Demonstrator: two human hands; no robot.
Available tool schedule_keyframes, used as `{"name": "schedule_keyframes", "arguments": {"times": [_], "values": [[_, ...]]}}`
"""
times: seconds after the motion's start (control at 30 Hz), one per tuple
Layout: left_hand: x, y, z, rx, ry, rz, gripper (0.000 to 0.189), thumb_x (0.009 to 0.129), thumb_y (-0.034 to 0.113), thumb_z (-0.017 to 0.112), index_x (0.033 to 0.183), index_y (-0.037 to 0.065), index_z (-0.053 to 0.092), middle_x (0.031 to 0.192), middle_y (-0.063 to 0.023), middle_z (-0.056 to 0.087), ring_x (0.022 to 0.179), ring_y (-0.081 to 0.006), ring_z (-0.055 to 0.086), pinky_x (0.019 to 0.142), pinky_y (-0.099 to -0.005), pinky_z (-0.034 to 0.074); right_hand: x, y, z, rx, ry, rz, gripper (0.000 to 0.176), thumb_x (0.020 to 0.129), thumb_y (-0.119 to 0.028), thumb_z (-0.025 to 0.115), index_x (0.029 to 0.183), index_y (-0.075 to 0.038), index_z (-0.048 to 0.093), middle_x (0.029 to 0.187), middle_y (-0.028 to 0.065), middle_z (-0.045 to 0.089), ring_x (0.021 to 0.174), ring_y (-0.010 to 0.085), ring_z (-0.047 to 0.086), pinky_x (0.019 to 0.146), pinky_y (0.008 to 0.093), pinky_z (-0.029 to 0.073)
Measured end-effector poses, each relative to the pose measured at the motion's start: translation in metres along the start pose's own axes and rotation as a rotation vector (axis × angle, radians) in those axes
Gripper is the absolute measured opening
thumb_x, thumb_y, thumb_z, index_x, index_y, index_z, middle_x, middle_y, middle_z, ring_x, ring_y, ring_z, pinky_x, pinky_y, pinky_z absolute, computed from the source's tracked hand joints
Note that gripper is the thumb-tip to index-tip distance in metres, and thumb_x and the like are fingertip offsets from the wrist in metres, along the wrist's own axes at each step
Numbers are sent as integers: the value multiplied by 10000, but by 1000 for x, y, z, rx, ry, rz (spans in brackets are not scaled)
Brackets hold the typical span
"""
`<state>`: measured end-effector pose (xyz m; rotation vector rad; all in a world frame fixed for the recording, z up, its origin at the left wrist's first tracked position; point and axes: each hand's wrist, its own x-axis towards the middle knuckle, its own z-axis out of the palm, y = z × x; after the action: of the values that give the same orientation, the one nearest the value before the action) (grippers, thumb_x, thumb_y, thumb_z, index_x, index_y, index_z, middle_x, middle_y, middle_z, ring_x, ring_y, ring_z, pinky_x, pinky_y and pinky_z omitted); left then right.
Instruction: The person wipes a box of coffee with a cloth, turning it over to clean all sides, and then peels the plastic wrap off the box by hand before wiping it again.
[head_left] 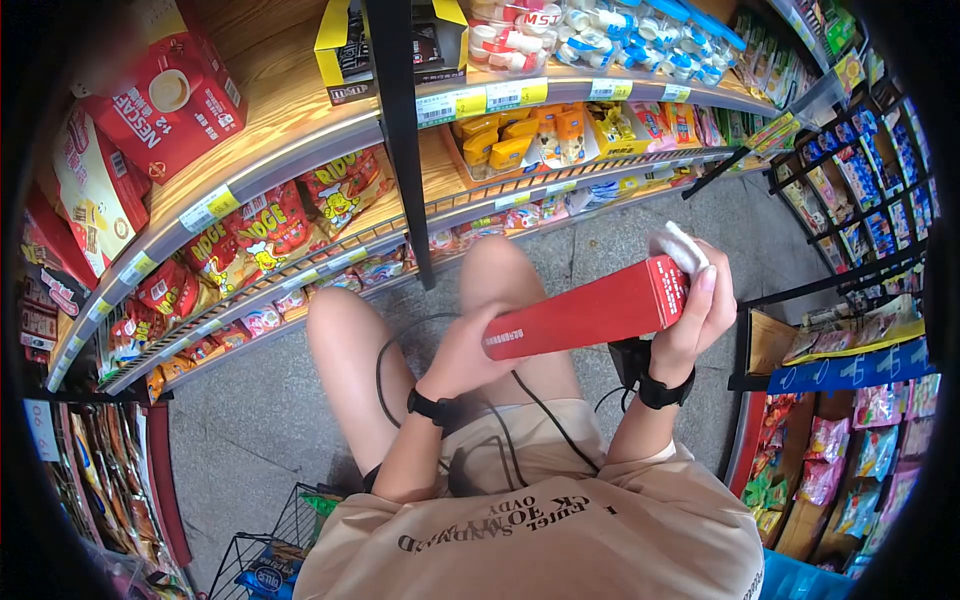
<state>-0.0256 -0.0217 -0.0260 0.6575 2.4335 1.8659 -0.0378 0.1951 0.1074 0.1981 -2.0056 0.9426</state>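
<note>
A long red box (580,312) with small white print is held across my lap, above my knees. My left hand (463,348) grips its left end, with the fingers hidden beneath it. At the other end my right hand (708,308) is closed round a crumpled white cloth (680,245), which lies against the box's end edge. The fingers of my right hand bend over the cloth, and the palm is beside the box. Black bands are round both wrists.
Curved shelves ahead hold a red Nescafe box (170,95), candy bags (270,225), a yellow-black display box (345,50) and yellow packs (500,140). A wire basket (235,560) with packets stands at lower left. Racks of packets (830,450) flank the right. Black cables (385,365) cross my lap.
</note>
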Motion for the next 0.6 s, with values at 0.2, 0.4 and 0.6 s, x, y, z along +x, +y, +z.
{"name": "schedule_keyframes", "arguments": {"times": [0.2, 0.4, 0.6], "values": [[-3, 10, 4, -76, 144, 26, 503, 616, 163, 910, 1019, 4, 655, 930, -117, 722, 856, -195, 720, 787, -313, 552, -1, 13, -14, 166, 102, 193, 406, 1044, -279, 394, 984, 48, 628, 891, 121, 676, 789, 139, 601, 731, 279, 461], [-3, 12, 3, -114, 332, 153, 550, 578, 116, 915, 1062, 34, 669, 994, -129, 725, 900, -245, 724, 789, -335, 570, -2, 29, -25, 292, 203, 160, 376, 1073, -258, 299, 1034, 40, 525, 829, 240, 675, 631, 224, 642, 574, 302, 516], [-4, 34, -18, -109, 485, 198, 569, 569, 79, 908, 1080, 22, 664, 1030, -147, 701, 928, -266, 694, 826, -348, 547, -15, 33, -16, 467, 281, 296, 380, 1070, -295, 324, 998, 7, 543, 825, 132, 646, 672, 177, 629, 635, 295, 523]]}}
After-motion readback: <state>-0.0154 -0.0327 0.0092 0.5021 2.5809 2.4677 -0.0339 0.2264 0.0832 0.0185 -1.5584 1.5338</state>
